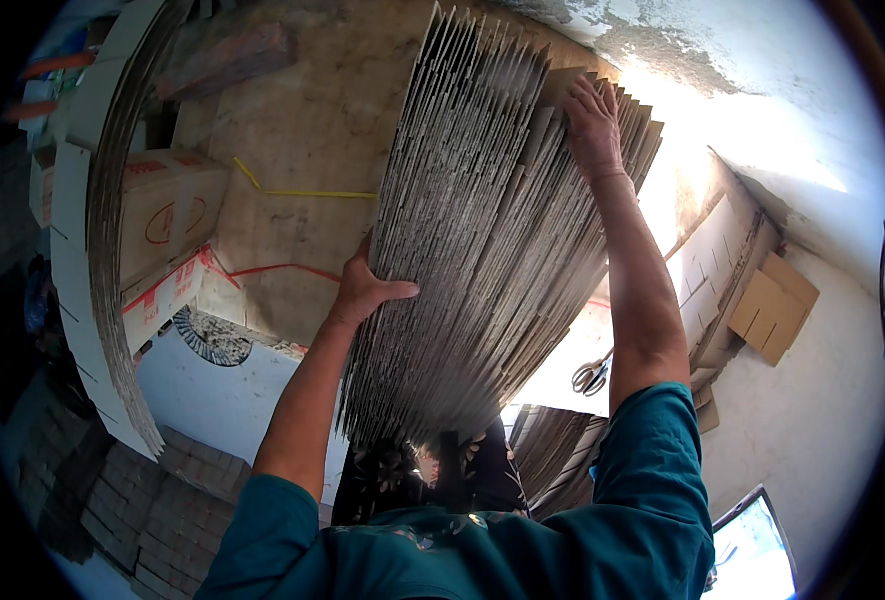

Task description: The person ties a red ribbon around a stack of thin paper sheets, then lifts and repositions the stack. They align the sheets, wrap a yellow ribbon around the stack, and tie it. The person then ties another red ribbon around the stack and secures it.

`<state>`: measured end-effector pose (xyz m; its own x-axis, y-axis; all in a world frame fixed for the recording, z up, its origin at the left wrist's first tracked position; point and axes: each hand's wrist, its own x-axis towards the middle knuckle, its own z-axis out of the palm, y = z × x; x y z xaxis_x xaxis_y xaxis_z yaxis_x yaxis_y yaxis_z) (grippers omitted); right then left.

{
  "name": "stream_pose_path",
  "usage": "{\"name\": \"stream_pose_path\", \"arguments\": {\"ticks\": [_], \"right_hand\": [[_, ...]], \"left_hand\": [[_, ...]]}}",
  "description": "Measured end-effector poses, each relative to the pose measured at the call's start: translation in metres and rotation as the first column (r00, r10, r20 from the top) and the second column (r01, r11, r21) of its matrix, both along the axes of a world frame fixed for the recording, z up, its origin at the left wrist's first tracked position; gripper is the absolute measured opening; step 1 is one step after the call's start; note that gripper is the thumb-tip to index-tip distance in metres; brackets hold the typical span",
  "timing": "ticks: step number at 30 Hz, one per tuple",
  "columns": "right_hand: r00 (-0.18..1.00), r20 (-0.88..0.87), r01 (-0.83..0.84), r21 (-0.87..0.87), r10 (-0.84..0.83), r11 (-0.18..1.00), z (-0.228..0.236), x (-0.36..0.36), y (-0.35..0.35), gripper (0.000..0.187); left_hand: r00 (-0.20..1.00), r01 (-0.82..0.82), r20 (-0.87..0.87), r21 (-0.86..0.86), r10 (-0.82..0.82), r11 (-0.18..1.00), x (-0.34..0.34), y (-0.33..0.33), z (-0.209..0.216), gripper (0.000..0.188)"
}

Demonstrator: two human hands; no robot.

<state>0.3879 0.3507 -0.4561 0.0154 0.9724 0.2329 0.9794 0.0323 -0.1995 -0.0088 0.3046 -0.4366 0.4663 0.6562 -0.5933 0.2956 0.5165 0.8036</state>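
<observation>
A thick stack of slotted cardboard strips (462, 190) stands on edge in front of me, its many layers fanned wider toward the top. Against its left side rests my left hand (370, 292), thumb stretched over the near edges and the other fingers mostly hidden behind the stack. My right hand (594, 128) reaches to the upper right part, its fingers curled over the top edges beside a brown piece that sticks up a little. The lower end of the stack is close to my body, above my dark patterned clothing.
Scissors (590, 377) lie on a white surface to the right. Taller white-faced cardboard sheets (87, 290) and a carton (167, 215) stand at left. Yellow strap (317, 194) lies on the wooden board (307, 130). A lit screen (757, 550) is at lower right.
</observation>
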Motion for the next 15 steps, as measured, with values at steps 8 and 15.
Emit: {"name": "stream_pose_path", "arguments": {"ticks": [8, 15], "right_hand": [[0.996, 0.085, 0.037, -0.284, -0.013, 0.958, 0.03, -0.014, 0.02, 0.061], [0.992, 0.116, -0.019, -0.308, 0.057, 0.951, 0.039, -0.022, 0.022, 0.071]], "left_hand": [[0.999, -0.036, 0.038, 0.011, 0.036, 0.999, -0.001, -0.001, -0.001, 0.095], [1.0, -0.012, 0.012, 0.007, 0.012, 1.0, 0.0, 0.001, 0.004, 0.095]]}}
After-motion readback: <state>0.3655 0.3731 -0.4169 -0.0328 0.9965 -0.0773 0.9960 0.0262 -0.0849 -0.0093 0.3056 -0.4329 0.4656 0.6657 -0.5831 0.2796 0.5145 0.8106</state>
